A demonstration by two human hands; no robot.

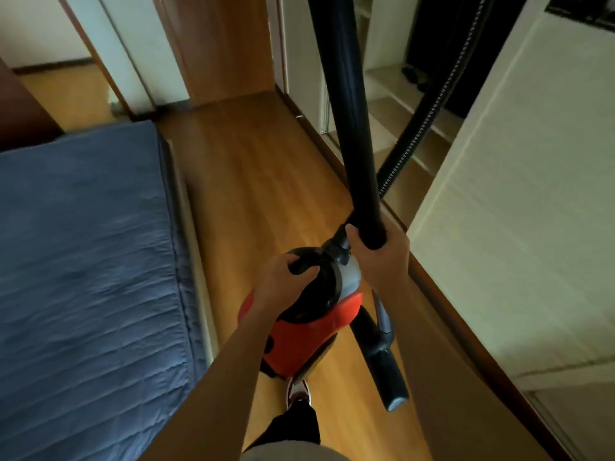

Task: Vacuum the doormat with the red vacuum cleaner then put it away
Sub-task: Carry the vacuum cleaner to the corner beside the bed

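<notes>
The red vacuum cleaner (299, 331) hangs above the wooden floor (253, 181), carried down a narrow lane between the blue bed (86, 261) on the left and the wardrobe door (519, 227) on the right. The left hand (283, 277) clasps its black top handle; the right hand (382, 257) grips the black tube (349, 111), which stands upright close to the wardrobe's edge. Ahead, the floor runs open to a wooden door (219, 44).

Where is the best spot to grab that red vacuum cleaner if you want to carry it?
By the black handle on top of the red vacuum cleaner, from above. It arches over the body, and the left hand is wrapped around it there, while the right hand holds the black tube.
</notes>
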